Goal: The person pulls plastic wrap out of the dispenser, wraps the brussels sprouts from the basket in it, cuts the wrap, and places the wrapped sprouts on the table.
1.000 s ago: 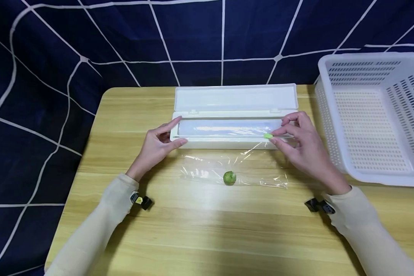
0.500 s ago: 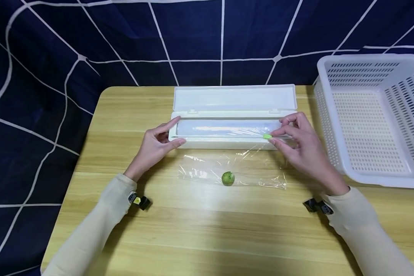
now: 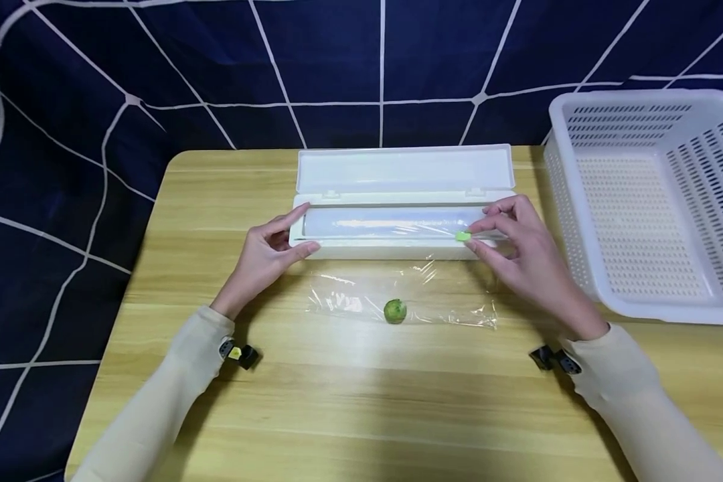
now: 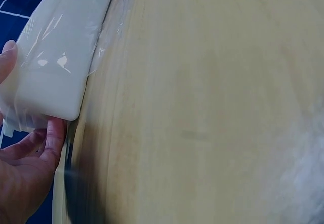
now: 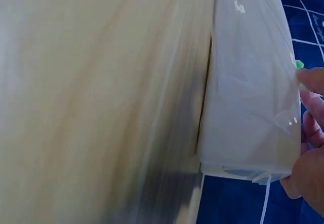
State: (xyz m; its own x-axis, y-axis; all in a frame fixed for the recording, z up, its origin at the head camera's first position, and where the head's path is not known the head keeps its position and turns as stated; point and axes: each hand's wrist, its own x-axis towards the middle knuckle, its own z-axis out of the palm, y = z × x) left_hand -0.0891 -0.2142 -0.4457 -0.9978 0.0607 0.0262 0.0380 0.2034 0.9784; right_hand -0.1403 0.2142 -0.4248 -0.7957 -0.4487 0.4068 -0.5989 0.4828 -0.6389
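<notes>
A white cling film dispenser box (image 3: 373,253) lies across the table with its lid (image 3: 405,169) raised at the back. Inside sits a film roll (image 3: 391,221). Clear cling film (image 3: 349,294) comes over the front edge onto the table, with a small round green fruit (image 3: 395,311), like a lime, at it; I cannot tell whether above or below the film. My left hand (image 3: 265,251) grips the box's left end between thumb and fingers. Near the right end, my right hand (image 3: 521,251) pinches a small green slider (image 3: 462,236) on the front rim.
A white perforated plastic basket (image 3: 635,308) stands to the right, close to my right hand. The wooden table (image 3: 361,402) backs onto a dark blue cloth (image 3: 337,60) with white lines, which also hangs at the left.
The head view has shifted a little, so everything sits slightly further left in it. Both hands keep their holds, and the slider shows no clear movement along the box.
</notes>
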